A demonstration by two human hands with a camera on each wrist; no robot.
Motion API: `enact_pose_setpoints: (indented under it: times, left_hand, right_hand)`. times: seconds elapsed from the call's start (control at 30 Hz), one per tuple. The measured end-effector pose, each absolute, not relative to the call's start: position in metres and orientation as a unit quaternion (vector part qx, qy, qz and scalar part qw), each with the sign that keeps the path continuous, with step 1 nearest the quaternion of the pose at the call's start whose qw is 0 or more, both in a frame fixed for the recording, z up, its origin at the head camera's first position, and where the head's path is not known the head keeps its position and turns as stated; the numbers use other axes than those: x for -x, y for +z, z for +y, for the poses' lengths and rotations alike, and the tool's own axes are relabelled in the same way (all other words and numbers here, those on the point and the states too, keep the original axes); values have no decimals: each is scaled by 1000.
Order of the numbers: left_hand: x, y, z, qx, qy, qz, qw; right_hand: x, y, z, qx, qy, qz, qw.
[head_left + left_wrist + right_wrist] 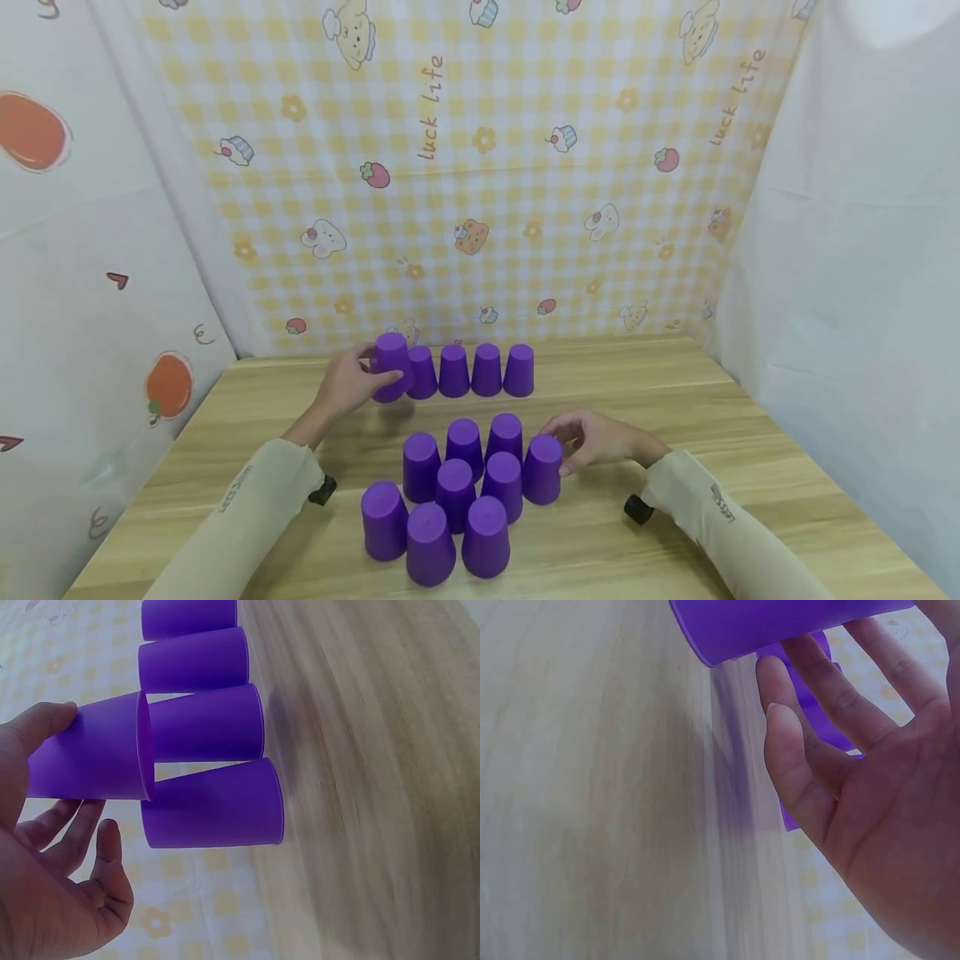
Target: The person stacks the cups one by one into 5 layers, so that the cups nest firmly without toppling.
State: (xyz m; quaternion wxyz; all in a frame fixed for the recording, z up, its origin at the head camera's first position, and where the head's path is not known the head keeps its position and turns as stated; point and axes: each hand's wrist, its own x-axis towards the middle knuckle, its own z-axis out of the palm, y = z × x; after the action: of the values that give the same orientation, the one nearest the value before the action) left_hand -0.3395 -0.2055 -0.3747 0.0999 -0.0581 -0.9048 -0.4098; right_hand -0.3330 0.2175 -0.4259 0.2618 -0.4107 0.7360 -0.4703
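My left hand [349, 385] grips an upside-down purple cup [392, 357] between thumb and fingers. The held cup is raised at the left end of a back row of upside-down purple cups [453, 372], overlapping the leftmost ones. In the left wrist view its rim sits in front of two row cups [214, 806]. My right hand [596, 437] curls its fingers around the right side of another upside-down purple cup [542, 471]. That one stands at the right edge of the front group of purple cups [455, 496]. In the right wrist view, fingers [840, 697] lie against its side.
A wood-grain table [637, 558] carries both groups of cups. A yellow checked curtain [525, 183] hangs right behind the back row. White cloths close off the left [90, 250] and right [840, 250] sides.
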Motion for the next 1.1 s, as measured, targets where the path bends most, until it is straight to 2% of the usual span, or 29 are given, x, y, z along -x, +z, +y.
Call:
enact_pose_setpoints:
  times: [0.27,0.77,1.1]
  left_hand:
    - [346,-372,-207,56,-411,-904,107]
    - [356,-364,-203,74,-423,-894,127]
    - [361,-362,-204,60,-411,-902,117]
  right_hand:
    - [332,-426,218,407,-461,747,251]
    - [333,-428,218,420,-485,720,263]
    - [333,-427,216,422,-481,723,262]
